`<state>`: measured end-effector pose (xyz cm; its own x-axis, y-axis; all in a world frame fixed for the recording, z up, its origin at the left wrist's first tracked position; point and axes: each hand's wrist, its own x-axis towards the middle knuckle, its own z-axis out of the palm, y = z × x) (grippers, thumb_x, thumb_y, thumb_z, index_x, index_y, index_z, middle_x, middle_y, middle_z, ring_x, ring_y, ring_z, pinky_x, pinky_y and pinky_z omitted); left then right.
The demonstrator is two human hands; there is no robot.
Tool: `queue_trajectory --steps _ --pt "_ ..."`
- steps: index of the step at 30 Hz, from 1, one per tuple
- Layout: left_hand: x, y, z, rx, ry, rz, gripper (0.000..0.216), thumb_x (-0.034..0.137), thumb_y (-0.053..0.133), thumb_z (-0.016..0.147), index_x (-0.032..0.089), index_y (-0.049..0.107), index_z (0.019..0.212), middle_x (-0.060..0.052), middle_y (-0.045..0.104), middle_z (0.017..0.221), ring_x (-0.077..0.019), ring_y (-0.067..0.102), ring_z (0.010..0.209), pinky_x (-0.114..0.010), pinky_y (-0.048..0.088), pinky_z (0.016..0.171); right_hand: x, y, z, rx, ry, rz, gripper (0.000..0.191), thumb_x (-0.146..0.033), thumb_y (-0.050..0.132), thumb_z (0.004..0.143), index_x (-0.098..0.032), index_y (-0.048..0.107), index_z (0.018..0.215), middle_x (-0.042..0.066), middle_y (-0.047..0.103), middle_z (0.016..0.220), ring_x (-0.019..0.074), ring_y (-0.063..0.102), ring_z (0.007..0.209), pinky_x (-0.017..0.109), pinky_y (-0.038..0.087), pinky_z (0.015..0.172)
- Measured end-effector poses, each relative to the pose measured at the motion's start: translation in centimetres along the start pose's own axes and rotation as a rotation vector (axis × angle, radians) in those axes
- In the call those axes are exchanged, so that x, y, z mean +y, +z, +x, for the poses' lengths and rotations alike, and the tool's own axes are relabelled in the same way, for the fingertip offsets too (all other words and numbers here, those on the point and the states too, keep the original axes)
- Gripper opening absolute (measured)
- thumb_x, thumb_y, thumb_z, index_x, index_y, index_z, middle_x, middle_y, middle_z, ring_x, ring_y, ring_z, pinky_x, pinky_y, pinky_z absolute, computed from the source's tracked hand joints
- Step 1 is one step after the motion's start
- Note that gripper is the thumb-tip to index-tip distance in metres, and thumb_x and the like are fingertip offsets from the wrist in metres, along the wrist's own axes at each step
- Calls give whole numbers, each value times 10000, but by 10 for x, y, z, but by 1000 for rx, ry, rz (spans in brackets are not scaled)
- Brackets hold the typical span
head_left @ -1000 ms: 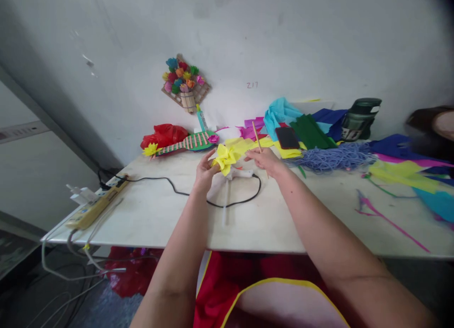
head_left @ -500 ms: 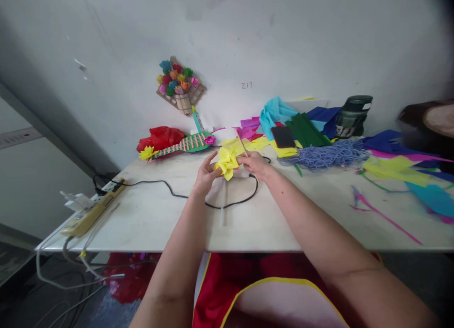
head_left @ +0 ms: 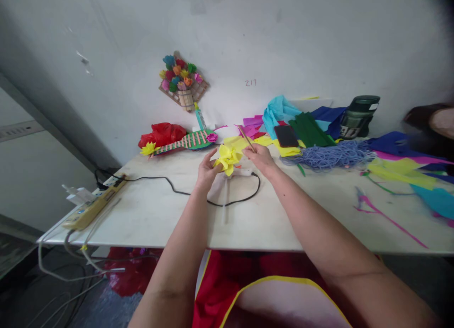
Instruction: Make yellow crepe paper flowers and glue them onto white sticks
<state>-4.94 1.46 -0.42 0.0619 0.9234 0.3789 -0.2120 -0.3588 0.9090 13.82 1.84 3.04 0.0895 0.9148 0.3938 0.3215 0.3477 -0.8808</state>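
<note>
My left hand [head_left: 207, 172] pinches a yellow crepe-paper flower [head_left: 228, 159] at its left side, petals spread toward me. In my right hand [head_left: 261, 158], just right of the flower, the fingers close on a thin wooden stick [head_left: 245, 135] that points up and left. The stick and the flower are apart. Below them on the table lies a white glue gun [head_left: 244, 173], partly hidden by the flower and left hand, with a translucent glue stick [head_left: 224, 210] toward the front edge and a black cord [head_left: 258, 191] curving from it.
A green paper-covered instrument [head_left: 198, 140], a red plastic bag [head_left: 165, 133] and a glue bottle [head_left: 199, 116] lie behind. To the right are coloured crepe paper [head_left: 312, 129], a phone [head_left: 286, 136], purple string [head_left: 329, 155] and a dark jar [head_left: 360, 116]. A power strip [head_left: 95, 205] sits at left.
My right hand has drawn away from the flower, up and to the right, with the stick. The flower stays in my left hand, and the whole view has shifted slightly.
</note>
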Motion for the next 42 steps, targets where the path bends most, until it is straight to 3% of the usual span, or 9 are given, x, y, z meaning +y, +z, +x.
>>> queue_trajectory --steps 7,14,21,28,33,38,42 --pt "3 7 0 73 47 51 715 201 667 559 144 434 1233 -55 669 835 -133 605 653 -283 511 646 8 5 1 -39 -14 -52 237 -404 576 622 -167 582 636 -18 545 566 124 482 563 250 371 563" --pt "1 8 0 67 42 64 697 173 647 565 139 432 1228 -82 668 918 -150 622 706 -295 511 670 13 10 2 -60 -8 -90 263 -414 621 593 -173 648 693 6 624 645 147 547 619 269 421 621" --pt "-2 8 0 57 69 126 669 179 644 574 148 454 1214 -78 670 919 -141 620 715 -276 502 674 18 15 3 -29 -52 -168 173 -347 605 601 -183 625 649 -2 627 638 144 557 628 262 427 631" --pt "-5 8 1 38 59 122 676 208 665 574 148 457 1214 -73 672 877 -138 613 676 -273 498 658 16 17 3 -11 -93 -221 113 -299 585 590 -187 573 599 -16 605 625 133 538 627 255 413 638" --pt "-1 9 -1 50 29 82 697 224 682 555 141 461 1211 -46 661 804 -134 602 648 -293 512 646 12 13 2 -21 -92 -163 181 -363 584 602 -185 552 615 -20 582 624 126 512 615 253 400 625" --pt "1 5 0 100 20 12 735 236 689 541 126 446 1225 0 624 691 -117 577 592 -302 514 622 9 7 2 32 1 -49 210 -385 550 629 -179 549 669 -25 551 596 127 493 589 261 392 609" --pt "1 -1 1 31 -54 -36 758 219 686 533 146 431 1243 4 617 679 -118 573 590 -284 498 608 7 0 5 77 66 7 247 -380 567 614 -166 577 739 -12 557 644 134 494 621 264 387 608"
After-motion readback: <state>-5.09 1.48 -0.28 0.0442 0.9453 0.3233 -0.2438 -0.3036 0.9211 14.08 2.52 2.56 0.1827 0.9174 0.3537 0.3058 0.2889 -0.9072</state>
